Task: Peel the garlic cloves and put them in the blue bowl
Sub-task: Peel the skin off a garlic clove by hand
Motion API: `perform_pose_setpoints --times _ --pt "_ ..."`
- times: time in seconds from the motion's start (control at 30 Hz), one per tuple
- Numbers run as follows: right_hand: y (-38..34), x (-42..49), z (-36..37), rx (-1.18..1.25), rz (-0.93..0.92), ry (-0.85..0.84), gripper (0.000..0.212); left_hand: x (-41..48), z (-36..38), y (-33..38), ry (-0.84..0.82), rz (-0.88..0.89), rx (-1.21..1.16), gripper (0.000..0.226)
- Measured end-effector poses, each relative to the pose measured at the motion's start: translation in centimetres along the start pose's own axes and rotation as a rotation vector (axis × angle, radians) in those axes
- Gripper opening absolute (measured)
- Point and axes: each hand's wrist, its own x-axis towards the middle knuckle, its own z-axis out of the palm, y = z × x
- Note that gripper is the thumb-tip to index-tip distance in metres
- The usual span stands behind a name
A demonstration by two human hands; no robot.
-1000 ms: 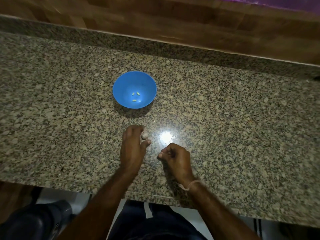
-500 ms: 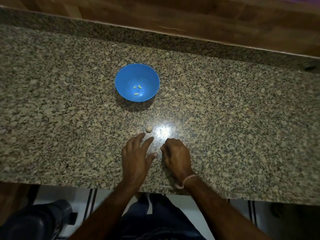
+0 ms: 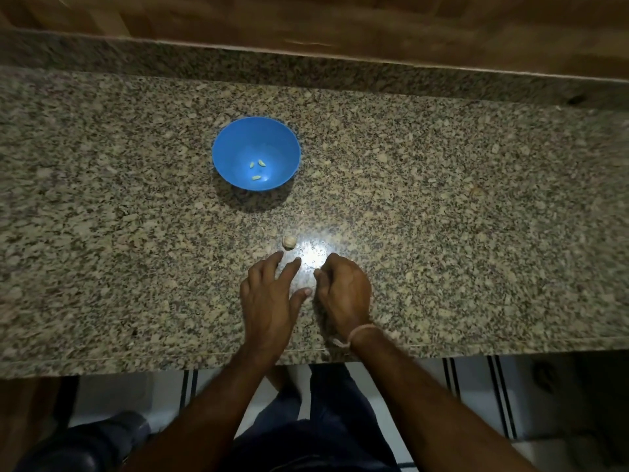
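The blue bowl (image 3: 224,144) stands on the granite counter and holds three small peeled garlic cloves (image 3: 257,168). A small pale garlic piece (image 3: 288,242) lies alone on the counter in front of the bowl, beside a bright light glare. My left hand (image 3: 272,294) rests just below it with fingers spread and straight, fingertips a short way from the garlic. My right hand (image 3: 343,291) sits next to the left with its fingers curled under. Whatever may be inside those fingers is hidden.
The speckled granite counter (image 3: 442,233) runs wide to both sides, with a raised granite strip and a wooden wall behind. Its front edge lies just under my wrists. Below are my legs and a tiled floor.
One second ago my left hand held the garlic piece. It has set it down on the counter and drawn back toward me with fingers spread. My right hand stays curled.
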Motion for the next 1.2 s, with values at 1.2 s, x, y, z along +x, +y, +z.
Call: perform_pose_setpoints --times 1.2 --pt "-1.7 -0.1 -5.3 0.776 0.195 -0.172 0.013 2.4 -5.3 4.0 -0.003 -0.088 -0.592 0.007"
